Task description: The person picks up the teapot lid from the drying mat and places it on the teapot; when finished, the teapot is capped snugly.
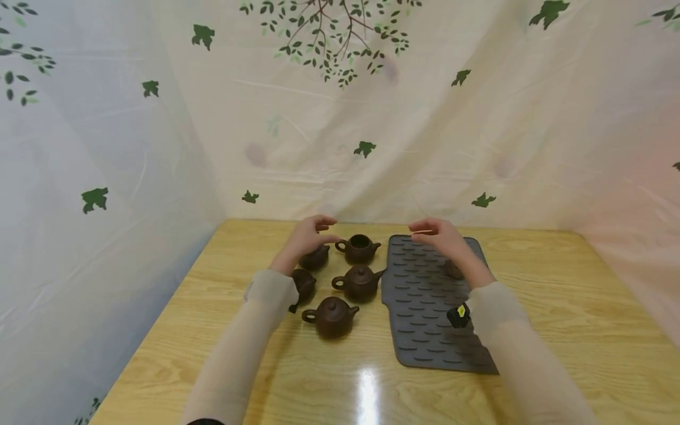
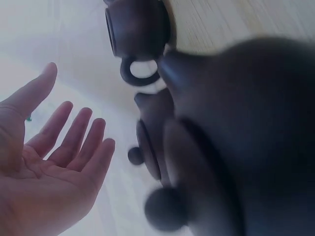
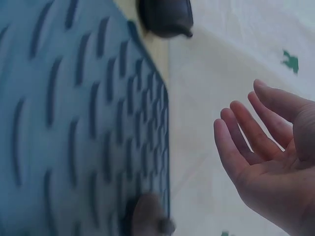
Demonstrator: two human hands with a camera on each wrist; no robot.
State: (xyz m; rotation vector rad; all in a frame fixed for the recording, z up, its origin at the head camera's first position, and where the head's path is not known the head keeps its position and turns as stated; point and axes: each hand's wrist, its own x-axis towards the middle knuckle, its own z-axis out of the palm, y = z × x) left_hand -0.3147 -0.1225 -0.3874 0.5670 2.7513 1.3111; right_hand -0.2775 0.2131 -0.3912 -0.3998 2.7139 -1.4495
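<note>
Several dark brown clay teapots stand on the table's left half. My left hand [image 1: 312, 236], fingers loosely bent and holding nothing, hovers over the back-left lidded teapot [image 1: 314, 260]. Just right of it is a teapot without a lid [image 1: 359, 252], its mouth showing. Nearer me stand two lidded teapots, a middle one [image 1: 361, 285] and a front one [image 1: 333, 320]; another teapot [image 1: 304, 285] is partly behind my left sleeve. My right hand [image 1: 438, 235], relaxed and bare, hangs above the grey ridged mat [image 1: 419, 307]. A small brown lid [image 3: 146, 216] lies on that mat, partly hidden by my right forearm in the head view.
The light wood table [image 1: 558, 283] reaches back to a pale curtain [image 1: 319, 118] printed with leaves and birds. A black wrist device with a yellow mark [image 1: 460, 314] shows beside my right cuff. The mat's left edge lies close to the middle teapot's spout.
</note>
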